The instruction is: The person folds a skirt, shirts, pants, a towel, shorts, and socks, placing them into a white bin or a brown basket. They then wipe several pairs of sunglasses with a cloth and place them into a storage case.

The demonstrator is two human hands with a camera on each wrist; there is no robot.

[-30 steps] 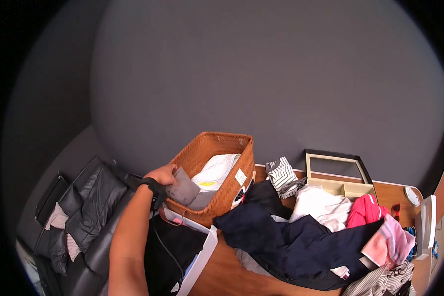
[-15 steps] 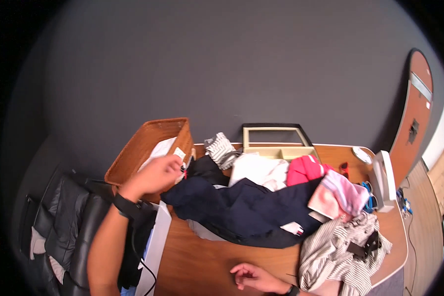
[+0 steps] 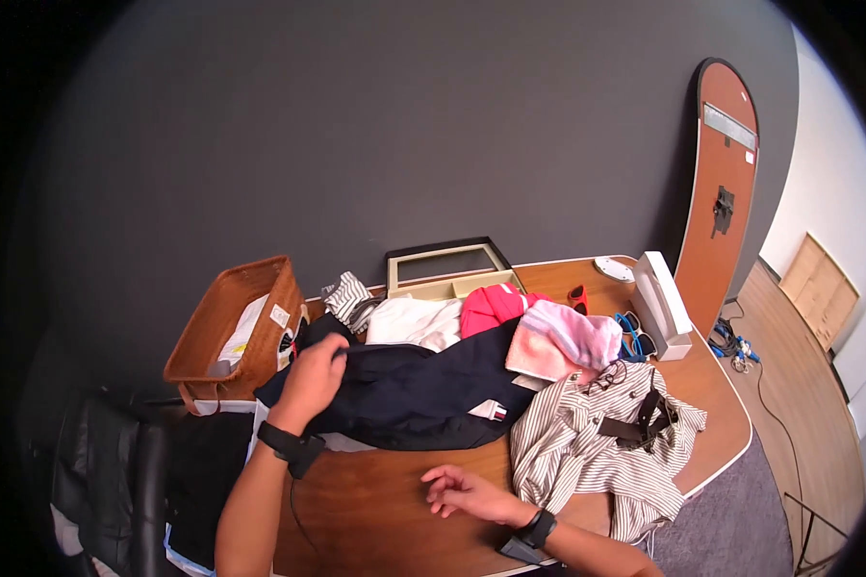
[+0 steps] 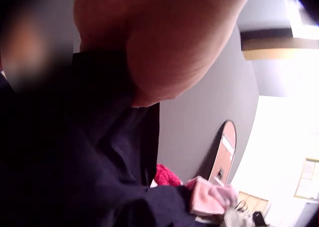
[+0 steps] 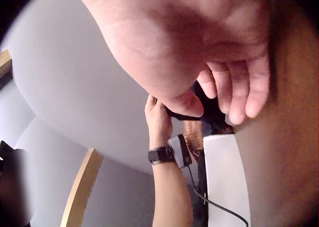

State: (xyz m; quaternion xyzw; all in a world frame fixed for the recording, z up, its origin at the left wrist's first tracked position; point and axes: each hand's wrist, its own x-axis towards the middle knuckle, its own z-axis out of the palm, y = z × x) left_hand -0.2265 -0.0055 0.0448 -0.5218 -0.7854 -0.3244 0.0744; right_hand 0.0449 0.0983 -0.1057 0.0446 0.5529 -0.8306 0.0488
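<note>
My left hand [image 3: 314, 383] grips the left part of the dark navy garment [image 3: 404, 394], which lies across the pile. In the left wrist view the navy cloth [image 4: 104, 152] hangs just under my left hand [image 4: 159, 37]. Over the bare wood in front, my right hand [image 3: 467, 494] hovers with loosely bent fingers and nothing in them. The right wrist view shows its palm and fingers [image 5: 239, 82] apart from any cloth. A striped shirt [image 3: 587, 433] lies to the right of it, and a pink towel [image 3: 558, 341] rests on the navy garment's right end.
A wicker basket [image 3: 202, 337] with white cloth stands at the left. Behind the garment are white cloth [image 3: 414, 322], red cloth [image 3: 496, 308] and a framed box [image 3: 443, 269]. Sunglasses [image 3: 635, 335] and a white box [image 3: 662, 308] sit at the right. A black chair [image 3: 101, 481] is at left.
The view has turned right. My left hand has let go of the grey cloth in the basket and moved onto the navy garment. My right hand has come into view over the table.
</note>
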